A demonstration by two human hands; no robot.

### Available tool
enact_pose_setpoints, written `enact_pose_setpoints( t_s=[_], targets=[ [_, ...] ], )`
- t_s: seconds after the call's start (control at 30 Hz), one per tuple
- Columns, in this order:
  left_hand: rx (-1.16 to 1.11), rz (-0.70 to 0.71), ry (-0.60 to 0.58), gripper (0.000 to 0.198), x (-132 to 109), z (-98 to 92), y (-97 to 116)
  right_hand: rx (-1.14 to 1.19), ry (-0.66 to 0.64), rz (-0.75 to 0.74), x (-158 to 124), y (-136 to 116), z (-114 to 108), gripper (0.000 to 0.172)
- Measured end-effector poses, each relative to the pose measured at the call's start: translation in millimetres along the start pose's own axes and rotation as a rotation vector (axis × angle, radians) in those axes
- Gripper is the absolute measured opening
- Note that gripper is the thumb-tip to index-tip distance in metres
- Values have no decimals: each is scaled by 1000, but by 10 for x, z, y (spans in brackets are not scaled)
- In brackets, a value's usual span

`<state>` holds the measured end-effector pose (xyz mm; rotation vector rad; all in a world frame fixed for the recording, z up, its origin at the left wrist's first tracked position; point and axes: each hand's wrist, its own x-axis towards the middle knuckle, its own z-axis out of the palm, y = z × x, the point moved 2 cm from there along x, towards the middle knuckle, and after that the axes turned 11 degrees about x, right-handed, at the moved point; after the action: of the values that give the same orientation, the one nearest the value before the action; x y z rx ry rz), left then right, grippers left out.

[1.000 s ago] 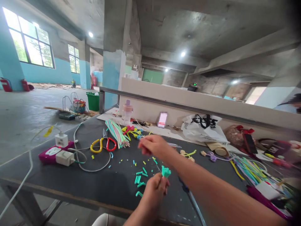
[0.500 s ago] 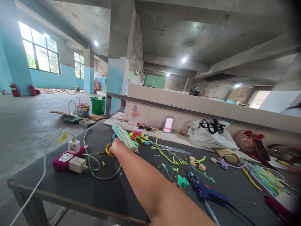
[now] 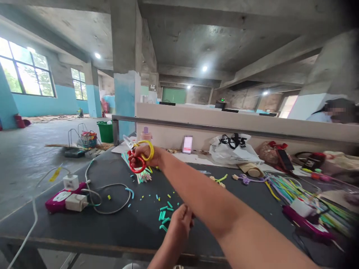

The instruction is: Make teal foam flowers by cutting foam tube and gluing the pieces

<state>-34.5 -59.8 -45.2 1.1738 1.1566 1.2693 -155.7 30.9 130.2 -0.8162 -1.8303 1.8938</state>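
My right hand [image 3: 141, 155] reaches far across to the left side of the table, fingers closed round a pair of scissors [image 3: 152, 148] with red and yellow handles. The blades stick up and point away. Directly beneath lies a bundle of pastel fuzzy sticks [image 3: 146, 176], partly covered by the hand. Nearer to me, my left hand [image 3: 181, 220] is closed just above the table, beside my right forearm. Its fingertips are partly hidden, so what it pinches cannot be made out. Short teal cut pieces [image 3: 162, 215] lie left of it.
At left on the dark table [image 3: 117, 228] sits a magenta power strip [image 3: 57, 201] with looping white cables. Toward the back are a bottle [image 3: 146, 133], a phone [image 3: 187, 145] and a white bag [image 3: 232, 149]. More fuzzy sticks [image 3: 286, 186] lie right, by another power strip [image 3: 305, 224]. A person [image 3: 333, 112] is beyond the partition.
My right hand has raised the scissors off the table beside the bundle. My left hand has come into view from behind the forearm. The view has swung to the right.
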Motion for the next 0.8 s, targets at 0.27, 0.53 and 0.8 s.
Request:
enact_pose_setpoints(
  t_s=[0.27, 0.53, 0.8],
  targets=[
    [-36, 58, 65, 48, -155, -57, 39, -25, 142, -122, -1504, 32, -1075, 24],
    [-260, 104, -242, 41, -288, -167, -32, -155, 500, -301, -2480, 1170, -1399, 29],
    [-279, -3, -275, 41, -314, -273, 0, -554, 477, -333, -2754, 1646, -1340, 53]
  ],
)
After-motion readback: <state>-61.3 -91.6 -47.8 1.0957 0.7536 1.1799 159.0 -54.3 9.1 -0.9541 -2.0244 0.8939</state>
